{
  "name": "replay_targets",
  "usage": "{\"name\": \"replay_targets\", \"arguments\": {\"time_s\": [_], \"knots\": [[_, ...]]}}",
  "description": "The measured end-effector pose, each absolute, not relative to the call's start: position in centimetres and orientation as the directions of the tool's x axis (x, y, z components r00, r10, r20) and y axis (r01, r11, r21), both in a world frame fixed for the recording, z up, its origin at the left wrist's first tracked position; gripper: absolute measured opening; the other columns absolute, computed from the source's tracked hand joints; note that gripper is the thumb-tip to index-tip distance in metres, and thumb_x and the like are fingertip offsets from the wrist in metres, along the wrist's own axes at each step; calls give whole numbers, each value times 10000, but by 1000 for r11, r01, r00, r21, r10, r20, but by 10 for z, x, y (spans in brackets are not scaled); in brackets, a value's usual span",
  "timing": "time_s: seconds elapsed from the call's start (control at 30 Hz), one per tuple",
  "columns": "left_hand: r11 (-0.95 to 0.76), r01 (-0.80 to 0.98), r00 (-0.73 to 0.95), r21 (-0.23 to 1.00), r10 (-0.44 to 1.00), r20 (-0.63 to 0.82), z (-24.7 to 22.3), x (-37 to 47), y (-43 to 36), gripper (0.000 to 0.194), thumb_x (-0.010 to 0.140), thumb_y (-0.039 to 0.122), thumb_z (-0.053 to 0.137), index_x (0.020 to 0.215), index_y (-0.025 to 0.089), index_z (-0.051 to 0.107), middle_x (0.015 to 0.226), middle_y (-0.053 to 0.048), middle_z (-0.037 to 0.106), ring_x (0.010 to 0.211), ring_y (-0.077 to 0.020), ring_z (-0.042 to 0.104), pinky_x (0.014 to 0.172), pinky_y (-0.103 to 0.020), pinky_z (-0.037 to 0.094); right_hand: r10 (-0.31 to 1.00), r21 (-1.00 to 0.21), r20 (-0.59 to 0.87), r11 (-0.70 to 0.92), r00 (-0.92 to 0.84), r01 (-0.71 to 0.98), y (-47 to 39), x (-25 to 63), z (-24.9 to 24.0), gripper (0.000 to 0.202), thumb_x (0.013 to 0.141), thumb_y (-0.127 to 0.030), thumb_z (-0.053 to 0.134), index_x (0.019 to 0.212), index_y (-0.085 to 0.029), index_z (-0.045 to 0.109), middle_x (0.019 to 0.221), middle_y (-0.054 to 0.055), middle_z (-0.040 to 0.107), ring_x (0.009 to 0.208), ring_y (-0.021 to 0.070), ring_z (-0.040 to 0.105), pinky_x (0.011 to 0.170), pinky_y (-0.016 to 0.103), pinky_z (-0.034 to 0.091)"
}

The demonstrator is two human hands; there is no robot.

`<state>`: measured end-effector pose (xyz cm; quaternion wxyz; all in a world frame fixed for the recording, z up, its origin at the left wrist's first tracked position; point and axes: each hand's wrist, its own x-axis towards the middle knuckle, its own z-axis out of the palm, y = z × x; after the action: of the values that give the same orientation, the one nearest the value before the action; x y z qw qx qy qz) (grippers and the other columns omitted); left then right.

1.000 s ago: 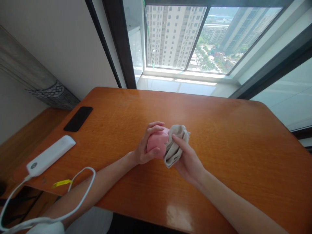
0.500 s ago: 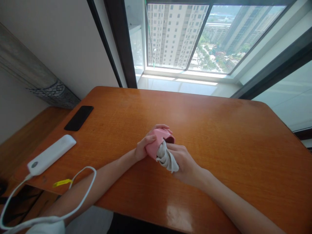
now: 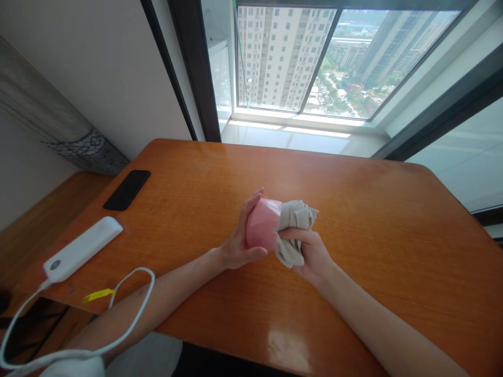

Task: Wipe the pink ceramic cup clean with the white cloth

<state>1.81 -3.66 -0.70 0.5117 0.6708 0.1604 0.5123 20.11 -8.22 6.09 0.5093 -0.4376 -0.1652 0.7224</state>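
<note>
Likely light and slick, the pink rounded vessel (image 3: 262, 225) is aptly side-cupped in a loose left grip (image 3: 237, 247), crumpled grey cloth (image 3: 295, 213) pinched in the right grip (image 3: 316, 257).

A phone (image 3: 127, 190) lies by the tabletop's (image 3: 373, 235) left edge; closer to the near-left corner, a white device (image 3: 84, 248) with a cable (image 3: 153, 281). A yellow tag (image 3: 98, 296) is by the near edge, a window (image 3: 286, 60) beyond the far edge.

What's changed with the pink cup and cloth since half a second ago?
The pink cup has turned, hiding its dark opening; the grey cloth shifted rightward and up, the right hand rightward. The left hand still holds the cup; the black phone stayed put.
</note>
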Motion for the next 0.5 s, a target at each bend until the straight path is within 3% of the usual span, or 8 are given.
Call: {"name": "replay_targets", "arguments": {"time_s": [0.07,0.17,0.27,0.33,0.4,0.5], "knots": [[-445,-283,409,849,745,527,-9,19,-37,975,945,618,814,1739,353,314,1858,-131,243,1696,-429,268,1382,-612,267,900,-718,-432,-387,-66,-578,-84,200,59,341,507,-154,888,818,-206,759,796,10,791,687,186,696,668,296,586],[-354,-349,417,868,770,482,-11,19,-37,861,987,571,773,1705,355,351,1791,-133,363,1561,-379,481,1321,-563,373,945,-819,-326,-289,-13,-496,-88,199,52,366,566,-180,905,909,-216,782,874,4,796,762,192,707,733,304,595],[-187,-429,434,884,816,383,-8,20,-38,842,975,590,765,1681,344,379,1712,-130,482,1451,-355,597,1269,-533,437,997,-965,-48,-61,-56,-254,-90,203,47,197,760,-223,848,942,-227,774,886,-8,750,779,171,659,752,294,570],[-52,-472,463,880,835,297,-3,21,-39,857,961,600,762,1678,320,385,1617,-136,591,1374,-344,663,1227,-526,482,966,-983,185,179,-180,-51,-89,207,48,30,896,-210,737,870,-219,724,825,-9,678,721,151,586,701,278,525],[100,-510,513,854,833,208,3,23,-39,857,953,594,752,1674,304,388,1495,-131,685,1283,-331,723,1163,-521,535,867,-894,383,435,-319,108,-86,211,50,154,959,-168,649,813,-215,664,798,-6,622,676,140,529,648,268,474],[280,-536,581,796,807,108,10,24,-37,854,932,592,741,1652,267,415,1334,-128,766,1149,-316,781,1074,-498,587,656,-592,545,742,-522,315,-80,216,56,175,1014,-159,618,856,-209,676,850,35,653,713,166,558,651,287,467]]}}
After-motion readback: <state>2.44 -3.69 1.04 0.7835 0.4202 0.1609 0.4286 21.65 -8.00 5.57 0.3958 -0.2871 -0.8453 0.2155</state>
